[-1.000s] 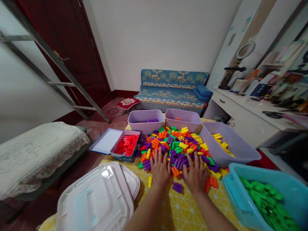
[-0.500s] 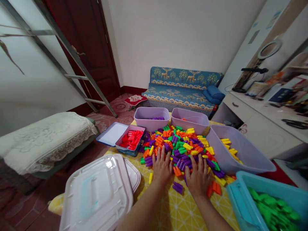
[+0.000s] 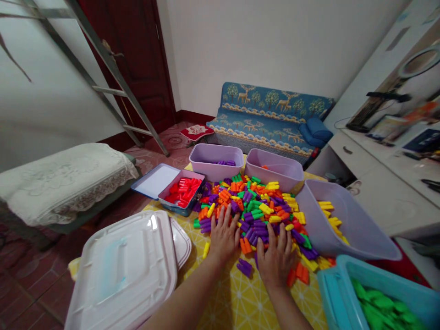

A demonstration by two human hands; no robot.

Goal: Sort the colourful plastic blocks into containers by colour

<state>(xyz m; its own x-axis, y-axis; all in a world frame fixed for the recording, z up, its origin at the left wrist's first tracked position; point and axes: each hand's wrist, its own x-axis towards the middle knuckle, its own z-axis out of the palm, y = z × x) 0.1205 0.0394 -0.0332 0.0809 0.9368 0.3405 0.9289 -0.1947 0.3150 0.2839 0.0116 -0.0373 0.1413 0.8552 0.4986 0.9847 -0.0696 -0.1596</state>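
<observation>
A heap of small plastic pieces (image 3: 252, 215) in purple, orange, green, yellow and red is spread over the table. My left hand (image 3: 224, 234) rests palm down at the heap's near left edge, fingers spread. Beside it on the right, my right hand (image 3: 276, 256) lies at the near edge too, fingers apart over purple and orange pieces. Neither hand visibly holds a piece; what lies under the palms is hidden. One purple piece (image 3: 244, 267) sits on the yellow cloth between my forearms, and a yellow piece (image 3: 206, 250) lies left of my left hand.
Behind the heap stand a lilac bin with purple pieces (image 3: 216, 170) and another lilac bin (image 3: 275, 176). A bin with yellow pieces (image 3: 357, 229) and a turquoise bin with green ones (image 3: 333, 293) stand right. Left are an open case of red pieces (image 3: 161, 195) and white lids (image 3: 127, 270).
The whole view has tilted and shifted slightly. Both hands keep nearly the same place at the near edge of the heap, and no piece has clearly moved.
</observation>
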